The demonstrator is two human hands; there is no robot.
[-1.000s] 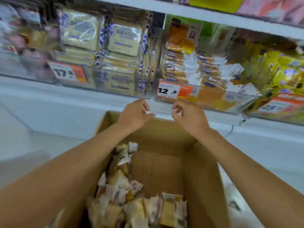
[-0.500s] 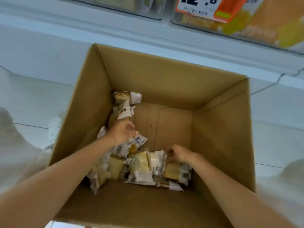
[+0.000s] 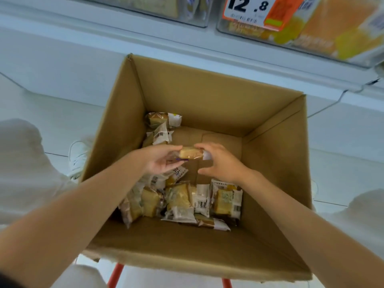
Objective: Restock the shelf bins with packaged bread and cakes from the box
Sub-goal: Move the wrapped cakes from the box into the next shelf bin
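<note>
Leftmost, a white sneaker (image 3: pixel 78 156) stands on the pale tiled floor (image 3: pixel 52 132), just beside the left wall of the open brown cardboard box (image 3: pixel 207 100). Inside, clear-wrapped yellow cake packets (image 3: pixel 182 202) lie heaped along the left wall and near side. Above that heap the left hand (image 3: pixel 160 161), palm up, grips one end of a small clear-wrapped yellow sponge cake (image 3: pixel 190 153). The right hand (image 3: pixel 222 163) pinches the wrapper's white end with curled fingers. Further right, brown box bottom shows up to the tall right wall. Beyond the far rim, a clear plastic shelf bin (image 3: pixel 311 34) of orange packs carries a white-and-orange price tag (image 3: pixel 249 9).
</note>
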